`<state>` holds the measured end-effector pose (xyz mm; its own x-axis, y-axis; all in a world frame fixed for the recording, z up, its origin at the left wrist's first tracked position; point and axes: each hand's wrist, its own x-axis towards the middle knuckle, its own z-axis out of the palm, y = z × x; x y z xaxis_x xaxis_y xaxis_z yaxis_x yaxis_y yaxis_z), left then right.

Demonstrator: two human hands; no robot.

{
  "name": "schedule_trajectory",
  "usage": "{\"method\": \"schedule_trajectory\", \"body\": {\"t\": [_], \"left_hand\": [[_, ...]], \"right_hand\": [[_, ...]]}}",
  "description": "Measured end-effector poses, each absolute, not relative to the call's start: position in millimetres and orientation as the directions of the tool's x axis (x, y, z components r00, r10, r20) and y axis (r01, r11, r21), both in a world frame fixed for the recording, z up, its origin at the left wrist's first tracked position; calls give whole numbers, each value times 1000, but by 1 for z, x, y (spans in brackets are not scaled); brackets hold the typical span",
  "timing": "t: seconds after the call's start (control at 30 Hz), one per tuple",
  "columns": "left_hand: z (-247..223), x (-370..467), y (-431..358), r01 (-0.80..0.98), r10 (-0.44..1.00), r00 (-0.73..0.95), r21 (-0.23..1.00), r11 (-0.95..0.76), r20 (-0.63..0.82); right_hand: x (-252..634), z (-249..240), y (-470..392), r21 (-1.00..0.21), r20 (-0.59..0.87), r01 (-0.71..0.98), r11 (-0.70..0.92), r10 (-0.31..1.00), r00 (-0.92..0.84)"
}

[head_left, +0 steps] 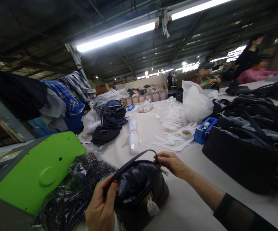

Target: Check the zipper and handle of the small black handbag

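Note:
A small black bag (161, 189) stands open at the front of the pale table, with dark crinkled plastic showing inside it. My left hand (103, 202) grips its left rim, thumb on the near side and fingers behind the edge. On the right, my right hand (171, 163) pinches the thin black strap or rim edge near the bag's back right. A pale tag or strip hangs below those fingers. A small whitish piece (152, 207) is attached to the bag's front.
Black bags (240, 157) are piled on the right. Beside them are a blue tape dispenser (204, 130), a tape roll (186, 134) and white strips (167, 141). A green machine panel (40, 173) and black plastic (81, 186) lie left. People sit at the back right.

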<state>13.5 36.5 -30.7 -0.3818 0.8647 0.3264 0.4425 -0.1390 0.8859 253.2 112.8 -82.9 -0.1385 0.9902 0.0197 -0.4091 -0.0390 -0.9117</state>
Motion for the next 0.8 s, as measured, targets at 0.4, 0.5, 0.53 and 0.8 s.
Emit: {"method": "schedule_trajectory", "body": {"t": [0.4, 0.5, 0.53, 0.8], "left_hand": [[-39, -8, 55, 241, 906, -193, 913, -328, 377], [-36, -3, 51, 451, 771, -190, 751, -482, 609], [-36, 0, 50, 536, 695, -177, 660, -526, 697], [-43, 11, 60, 777, 446, -165, 394, -491, 880]], "right_hand": [[240, -76, 88, -937, 349, 63, 343, 911, 221], [234, -84, 88, -904, 428, 170, 393, 831, 356], [232, -87, 88, -897, 442, 200, 395, 805, 395], [219, -98, 86, -874, 483, 324, 362, 719, 500]]}}
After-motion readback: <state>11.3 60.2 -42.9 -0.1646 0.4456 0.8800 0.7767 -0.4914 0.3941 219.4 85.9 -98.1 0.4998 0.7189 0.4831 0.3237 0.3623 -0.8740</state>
